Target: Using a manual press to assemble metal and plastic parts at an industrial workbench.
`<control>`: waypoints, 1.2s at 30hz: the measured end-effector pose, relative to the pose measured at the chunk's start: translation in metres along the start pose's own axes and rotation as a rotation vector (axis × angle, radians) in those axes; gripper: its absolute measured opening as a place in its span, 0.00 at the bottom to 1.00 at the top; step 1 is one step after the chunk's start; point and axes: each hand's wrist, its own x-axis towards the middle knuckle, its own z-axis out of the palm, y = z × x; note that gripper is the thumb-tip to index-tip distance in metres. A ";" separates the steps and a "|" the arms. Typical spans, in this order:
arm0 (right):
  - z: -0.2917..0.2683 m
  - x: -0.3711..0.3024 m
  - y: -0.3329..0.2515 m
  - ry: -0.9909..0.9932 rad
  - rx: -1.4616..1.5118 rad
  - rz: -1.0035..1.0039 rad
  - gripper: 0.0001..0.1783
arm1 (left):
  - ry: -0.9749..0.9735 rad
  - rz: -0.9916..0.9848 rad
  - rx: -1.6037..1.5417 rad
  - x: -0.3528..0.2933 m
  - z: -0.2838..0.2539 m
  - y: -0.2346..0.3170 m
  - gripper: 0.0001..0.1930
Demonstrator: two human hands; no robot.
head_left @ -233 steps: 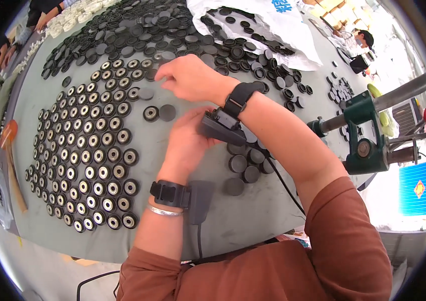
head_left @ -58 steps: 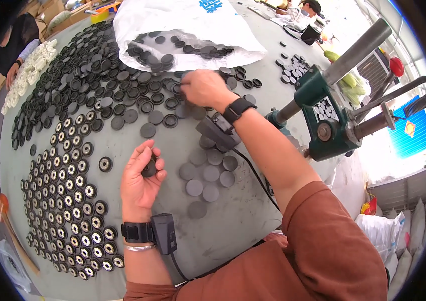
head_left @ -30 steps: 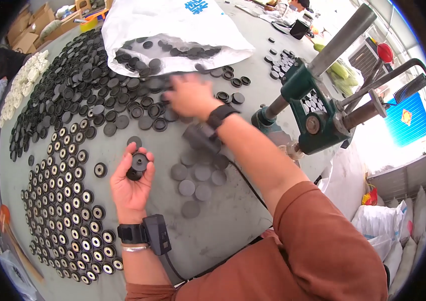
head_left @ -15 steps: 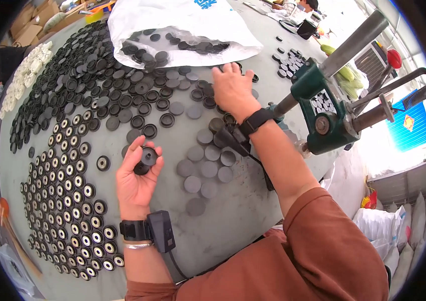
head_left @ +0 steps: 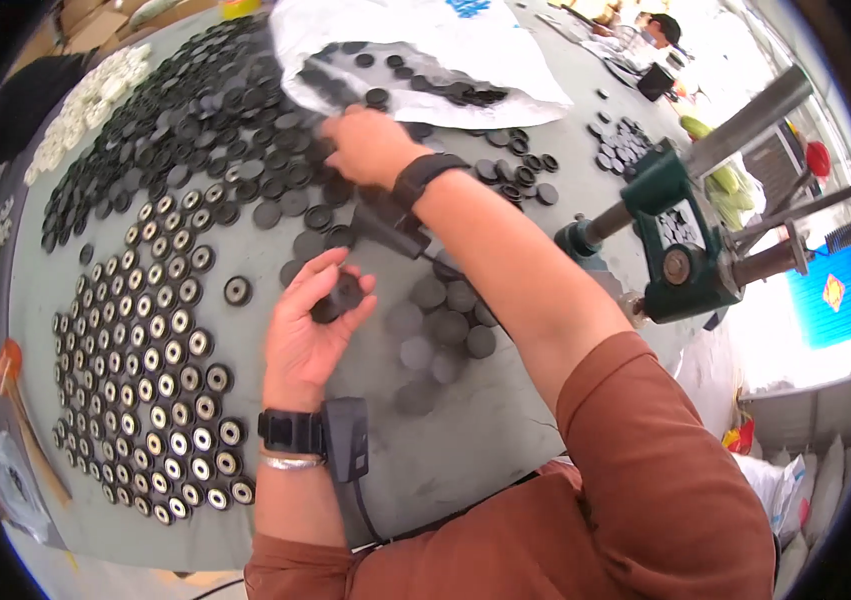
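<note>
My left hand is closed around black round plastic caps, held palm up above the grey table. My right hand reaches across to the loose black caps at the mouth of a white sack. Its fingertips are smeared by motion, so whether they grip a cap cannot be seen. Between my forearms lies a patch of flat dark discs. To the left of my left hand stand rows of black wheels with metal bearings in their centres, one wheel apart from them.
A green hand press with a steel column stands at the right. Small grey pieces lie behind it. White parts are heaped at the far left, and an orange-headed wooden-handled tool lies on the left edge. Another person sits at the far right.
My right hand has moved left along the front of the sack, leaving several caps to its right. My left hand still holds its caps. The whole view has shifted slightly.
</note>
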 end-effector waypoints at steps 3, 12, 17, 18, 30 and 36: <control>-0.007 0.003 0.007 0.072 0.067 -0.081 0.08 | -0.053 0.001 0.062 -0.001 0.009 -0.001 0.13; -0.046 -0.064 -0.096 -0.407 1.143 0.238 0.13 | -0.454 -0.040 0.243 -0.054 0.011 0.005 0.12; -0.026 -0.058 -0.129 -0.144 0.746 -0.076 0.10 | -0.216 0.081 0.364 -0.136 0.017 0.003 0.12; -0.019 -0.055 -0.132 -0.140 0.746 -0.088 0.10 | -0.173 0.076 0.389 -0.158 0.012 0.007 0.12; 0.026 -0.059 -0.121 0.244 0.053 -0.706 0.09 | 0.201 0.235 0.110 -0.303 -0.050 -0.031 0.10; 0.021 -0.059 -0.128 0.122 0.410 -0.422 0.10 | 0.215 0.235 0.074 -0.303 -0.054 -0.042 0.10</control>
